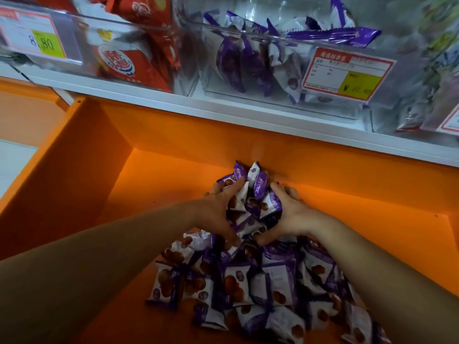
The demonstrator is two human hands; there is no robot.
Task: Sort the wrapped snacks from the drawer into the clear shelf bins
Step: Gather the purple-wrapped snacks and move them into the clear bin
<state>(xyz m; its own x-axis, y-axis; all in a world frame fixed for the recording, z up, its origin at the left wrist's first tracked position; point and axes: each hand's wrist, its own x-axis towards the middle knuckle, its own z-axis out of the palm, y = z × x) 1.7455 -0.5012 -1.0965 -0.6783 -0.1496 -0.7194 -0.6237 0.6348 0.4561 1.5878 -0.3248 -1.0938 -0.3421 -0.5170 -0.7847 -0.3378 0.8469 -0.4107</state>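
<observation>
Under white shelf (248, 119), orange drawer (159, 175) of snacks (250, 281).

In the drawer (99, 175) lie snacks (258, 281), below seemingly three bins (273, 96).

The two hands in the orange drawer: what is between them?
Head view: a bunch of purple-and-white wrapped snacks, gripped between left hand and right hand.

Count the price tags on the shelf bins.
3. Left tag on the red-snack bin; middle tag on the purple-snack bin; right tag, cut off by the frame edge. Others may be out of view.
</observation>
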